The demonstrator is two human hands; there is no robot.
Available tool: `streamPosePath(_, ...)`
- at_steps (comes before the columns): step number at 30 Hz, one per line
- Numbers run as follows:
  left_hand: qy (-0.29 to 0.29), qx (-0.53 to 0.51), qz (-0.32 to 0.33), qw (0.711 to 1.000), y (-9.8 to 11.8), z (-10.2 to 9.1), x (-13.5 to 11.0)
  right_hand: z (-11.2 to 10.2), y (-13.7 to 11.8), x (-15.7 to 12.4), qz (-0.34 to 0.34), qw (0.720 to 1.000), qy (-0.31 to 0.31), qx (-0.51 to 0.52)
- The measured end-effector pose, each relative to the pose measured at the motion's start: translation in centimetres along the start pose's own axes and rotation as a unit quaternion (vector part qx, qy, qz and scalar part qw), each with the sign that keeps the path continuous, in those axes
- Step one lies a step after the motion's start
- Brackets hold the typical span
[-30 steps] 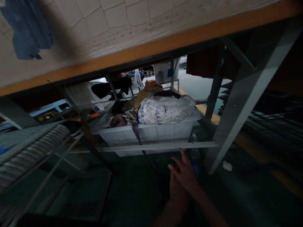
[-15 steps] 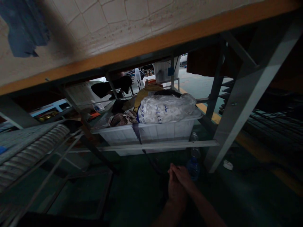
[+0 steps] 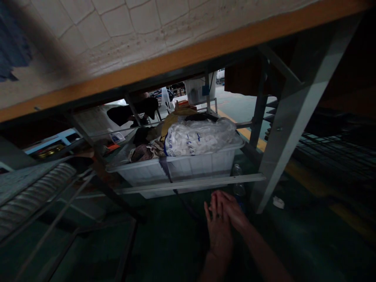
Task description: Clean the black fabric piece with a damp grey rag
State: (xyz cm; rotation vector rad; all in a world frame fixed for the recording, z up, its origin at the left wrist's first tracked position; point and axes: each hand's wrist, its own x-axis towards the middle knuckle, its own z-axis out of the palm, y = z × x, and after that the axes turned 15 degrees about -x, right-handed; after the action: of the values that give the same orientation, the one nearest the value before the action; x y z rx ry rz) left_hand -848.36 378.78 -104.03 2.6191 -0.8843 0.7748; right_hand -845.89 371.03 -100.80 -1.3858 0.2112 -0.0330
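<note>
Your left hand [image 3: 219, 231] and your right hand [image 3: 235, 211] meet low under the counter [image 3: 188, 62], pressed flat against each other. The left comes up from the bottom of the view with its fingers stretched and slightly spread. The right crosses in from the right and lies against the left one's far side. Neither grip has anything in it: both are open, with the fingers straight.

Just beyond your fingertips a clear water bottle [image 3: 237, 184] stands upright on the green floor [image 3: 164, 243], partly hidden behind your right hand. In this dim light you cannot tell whether your fingers touch it. The bottle stands close beside the counter's slanted grey leg [image 3: 282, 137] and behind the pale crossbar [image 3: 188, 183] that runs level between the legs.

Behind that crossbar sits a white plastic crate [image 3: 194, 168]. A clear bag of white pieces with blue print [image 3: 202, 137] lies on top of its load, with crumpled cloth [image 3: 143, 150] heaped to the left of the bag. A dark strap [image 3: 166, 172] hangs down the crate's front wall. A small white scrap [image 3: 277, 202] lies on the floor to the right of the leg. At the far left a ribbed roller rack [image 3: 35, 188] slopes down, well apart from your hands.
</note>
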Motion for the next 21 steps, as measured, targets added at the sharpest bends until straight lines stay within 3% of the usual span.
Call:
streamPosePath(4,0.028,-0.020,-0.074,0.997,0.9,-0.1,1.0,0.7,-1.6,-1.2,-0.018,0.997,-0.034,0.063)
streamPosePath(12,0.051,0.016,-0.126,0.991,1.9,-1.6,1.1,0.4,-3.2,-2.1,0.045,0.989,-0.086,0.108)
streamPosePath(17,0.080,0.035,-0.140,0.986,1.4,-1.1,1.4,1.4,-2.7,-2.8,-0.044,0.999,0.009,-0.020)
streamPosePath(21,0.080,0.006,-0.143,0.987,1.7,-1.4,1.3,1.4,-3.2,-2.7,-0.024,0.999,0.032,-0.030)
